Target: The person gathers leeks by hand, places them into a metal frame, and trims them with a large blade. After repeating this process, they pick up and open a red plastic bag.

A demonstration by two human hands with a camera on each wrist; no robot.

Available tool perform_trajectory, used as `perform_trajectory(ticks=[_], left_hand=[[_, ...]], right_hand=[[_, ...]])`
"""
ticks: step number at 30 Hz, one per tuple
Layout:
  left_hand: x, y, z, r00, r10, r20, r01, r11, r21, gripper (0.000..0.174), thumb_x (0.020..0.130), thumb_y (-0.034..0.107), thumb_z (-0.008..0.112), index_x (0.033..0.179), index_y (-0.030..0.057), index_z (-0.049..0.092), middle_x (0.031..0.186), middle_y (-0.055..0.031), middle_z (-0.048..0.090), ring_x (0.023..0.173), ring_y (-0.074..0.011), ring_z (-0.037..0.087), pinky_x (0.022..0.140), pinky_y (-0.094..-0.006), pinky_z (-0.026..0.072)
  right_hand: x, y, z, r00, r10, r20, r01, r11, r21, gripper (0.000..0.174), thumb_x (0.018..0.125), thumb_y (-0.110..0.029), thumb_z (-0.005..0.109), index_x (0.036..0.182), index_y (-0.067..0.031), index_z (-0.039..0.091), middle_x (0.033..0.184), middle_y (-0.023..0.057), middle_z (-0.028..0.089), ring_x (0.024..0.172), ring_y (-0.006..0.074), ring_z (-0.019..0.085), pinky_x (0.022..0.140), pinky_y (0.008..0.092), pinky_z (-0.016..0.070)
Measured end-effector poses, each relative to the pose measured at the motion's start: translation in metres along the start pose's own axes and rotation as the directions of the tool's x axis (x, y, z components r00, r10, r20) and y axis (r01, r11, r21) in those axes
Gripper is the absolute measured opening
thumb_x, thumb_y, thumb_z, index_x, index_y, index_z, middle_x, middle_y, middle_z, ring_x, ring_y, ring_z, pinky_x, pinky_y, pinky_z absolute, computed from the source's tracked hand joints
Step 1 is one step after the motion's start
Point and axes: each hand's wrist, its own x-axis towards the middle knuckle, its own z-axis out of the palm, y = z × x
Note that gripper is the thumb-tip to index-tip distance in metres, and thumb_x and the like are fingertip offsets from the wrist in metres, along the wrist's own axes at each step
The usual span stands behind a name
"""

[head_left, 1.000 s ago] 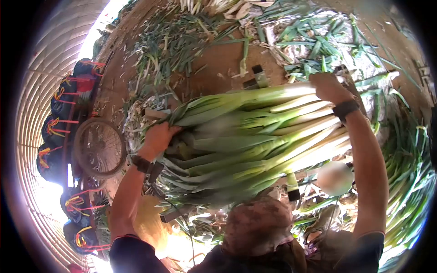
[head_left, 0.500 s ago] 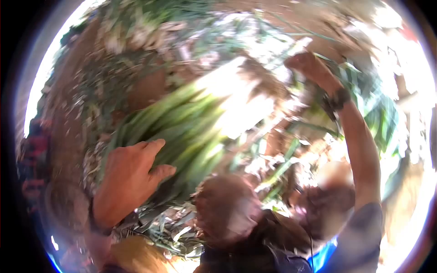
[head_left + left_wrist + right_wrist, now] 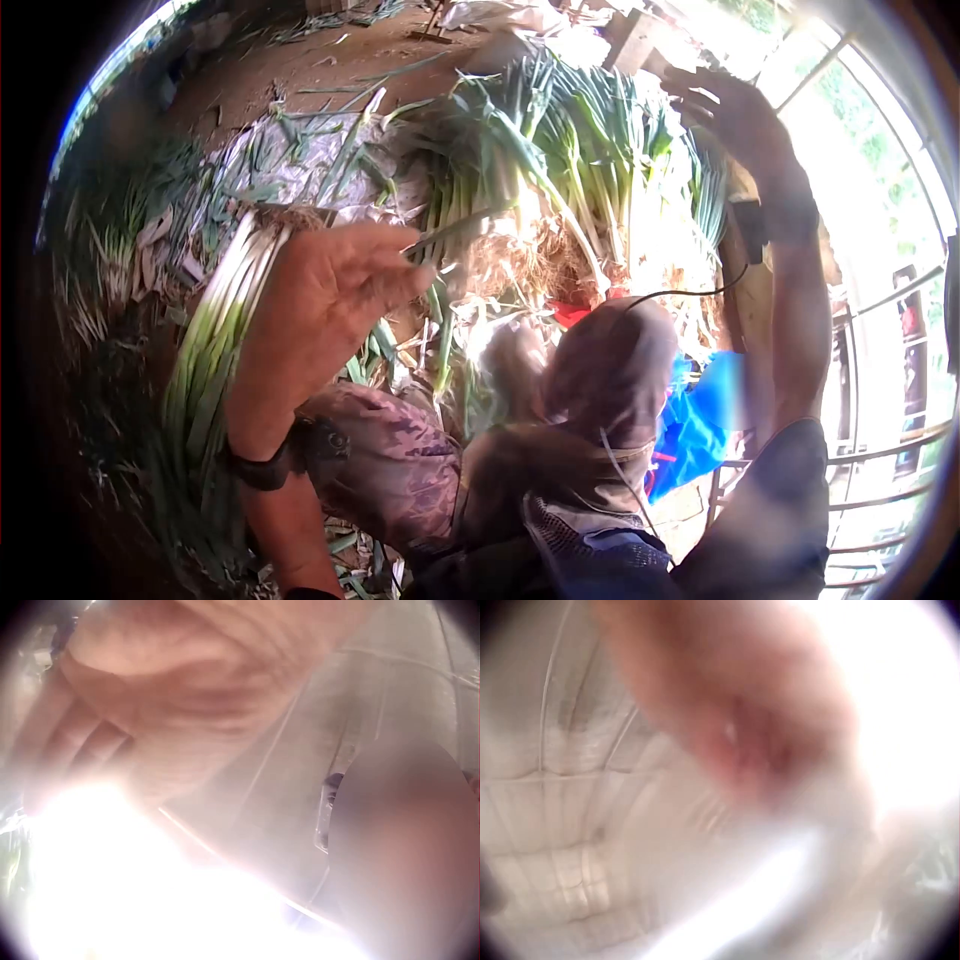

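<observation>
My left hand (image 3: 325,310) hovers in the head view with loosely bent fingers, partly covering a bundle of leeks (image 3: 205,370) with white stems. A thin dark strip (image 3: 465,228) shows beside its fingertips; I cannot tell what it is. In the left wrist view the palm (image 3: 202,697) shows with nothing in it, and glare covers the area below. My right hand (image 3: 735,120), its fingers spread, is raised at the upper right near the leafy tops of a heap of leeks (image 3: 590,150). The right wrist view shows that hand (image 3: 742,712) blurred.
Trimmed leaves (image 3: 270,180) litter the ground beyond my left hand. At the back stands a wooden post (image 3: 635,40). A blue plastic bag (image 3: 695,430) lies by my knee (image 3: 610,360), and metal bars (image 3: 880,470) run along the right side.
Both hands have let go of the leek bundle. My view and body have turned right, so the bundle now lies at the left and the leek heap is ahead. My right hand has opened.
</observation>
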Motion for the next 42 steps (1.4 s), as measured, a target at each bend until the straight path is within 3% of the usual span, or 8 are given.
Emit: perform_trajectory(ticks=[2, 5, 8, 10, 16, 26, 30, 42], left_hand=[[0.011, -0.001, 0.014, 0.996, -0.061, 0.061, 0.06, 0.998, 0.031, 0.047, 0.086, 0.032, 0.075, 0.115, -0.004, 0.065, 0.094, -0.0174, 0.072, 0.088, -0.0182, 0.069, 0.078, -0.0295, 0.0548], [0.02, -0.012, 0.036, 0.976, -0.213, 0.04, 0.214, 0.976, -0.039, 0.043, 0.087, 0.028, 0.075, 0.116, -0.0022, 0.066, 0.095, -0.0147, 0.072, 0.086, -0.0166, 0.069, 0.078, -0.0287, 0.0539], [0.038, -0.02, 0.06, 0.968, -0.248, 0.044, 0.25, 0.968, -0.037, 0.04, 0.087, 0.025, 0.075, 0.117, -0.0011, 0.066, 0.093, -0.013, 0.072, 0.085, -0.0151, 0.068, 0.077, -0.0277, 0.053], [0.052, -0.027, 0.075, 0.953, -0.297, 0.059, 0.3, 0.953, -0.053, 0.038, 0.088, 0.023, 0.074, 0.117, -0.0003, 0.066, 0.093, -0.0122, 0.072, 0.085, -0.0143, 0.068, 0.075, -0.0271, 0.0527], [0.079, -0.084, 0.101, 0.928, -0.369, 0.058, 0.369, 0.929, -0.002, 0.036, 0.089, 0.021, 0.073, 0.116, -0.0019, 0.065, 0.089, -0.0082, 0.07, 0.078, -0.0116, 0.067, 0.068, -0.0241, 0.0521], [0.098, -0.112, 0.107, 0.901, -0.431, 0.052, 0.423, 0.898, 0.119, 0.037, 0.088, 0.018, 0.073, 0.119, -0.0007, 0.064, 0.098, -0.0099, 0.07, 0.088, -0.0153, 0.065, 0.079, -0.0293, 0.0531], [0.096, -0.123, 0.109, 0.947, -0.32, -0.001, 0.313, 0.925, 0.214, 0.031, 0.087, 0.014, 0.072, 0.111, -0.0033, 0.066, 0.087, -0.0164, 0.073, 0.077, -0.0242, 0.071, 0.068, -0.0327, 0.055], [0.077, -0.123, 0.109, 0.914, -0.403, 0.046, 0.379, 0.889, 0.256, 0.033, 0.087, 0.015, 0.072, 0.114, -0.0015, 0.066, 0.092, -0.0164, 0.073, 0.08, -0.0224, 0.07, 0.07, -0.0328, 0.055]], right_hand=[[-0.031, 0.063, -0.027, 0.99, 0.095, -0.1, -0.069, 0.969, 0.236, 0.036, 0.099, -0.013, 0.05, 0.13, 0.004, 0.055, 0.127, 0.0179, 0.062, 0.112, 0.021, 0.064, 0.095, 0.0314, 0.0524], [-0.094, 0.175, -0.035, 0.986, -0.168, 0.017, 0.163, 0.917, -0.364, 0.037, 0.094, -0.015, 0.058, 0.126, 0.0034, 0.059, 0.116, 0.0137, 0.067, 0.099, 0.0193, 0.066, 0.087, 0.0311, 0.0539], [-0.154, 0.336, 0.0, 0.99, 0.079, -0.121, -0.052, 0.975, 0.217, 0.046, 0.087, -0.023, 0.069, 0.123, 0.005, 0.06, 0.109, 0.0123, 0.068, 0.096, 0.0189, 0.065, 0.082, 0.031, 0.0533], [-0.139, 0.305, 0.053, 0.769, 0.623, -0.147, -0.635, 0.716, -0.288, 0.051, 0.084, -0.025, 0.071, 0.125, 0.0031, 0.059, 0.107, 0.0152, 0.068, 0.097, 0.0265, 0.066, 0.083, 0.0369, 0.053], [-0.127, 0.407, 0.12, 0.916, 0.292, -0.275, -0.399, 0.611, -0.683, 0.07, 0.086, -0.021, 0.064, 0.145, -0.0004, 0.032, 0.14, 0.0267, 0.042, 0.122, 0.0447, 0.048, 0.104, 0.0476, 0.0412], [-0.052, 0.425, 0.136, 0.809, 0.341, -0.478, -0.586, 0.414, -0.697, 0.066, 0.077, -0.043, 0.075, 0.115, 0.0014, 0.044, 0.099, 0.0262, 0.064, 0.088, 0.0424, 0.065, 0.077, 0.051, 0.0515], [-0.055, 0.398, 0.176, 0.91, 0.345, -0.231, -0.414, 0.715, -0.563, 0.03, 0.082, -0.025, 0.061, 0.09, -0.0021, 0.043, 0.069, 0.0156, 0.063, 0.058, 0.027, 0.063, 0.053, 0.0408, 0.0508], [-0.168, 0.351, 0.319, 0.92, 0.375, 0.112, -0.309, 0.872, -0.379, 0.027, 0.088, -0.02, 0.061, 0.104, -0.005, 0.045, 0.064, 0.0149, 0.059, 0.051, 0.0355, 0.059, 0.044, 0.0494, 0.0427]])
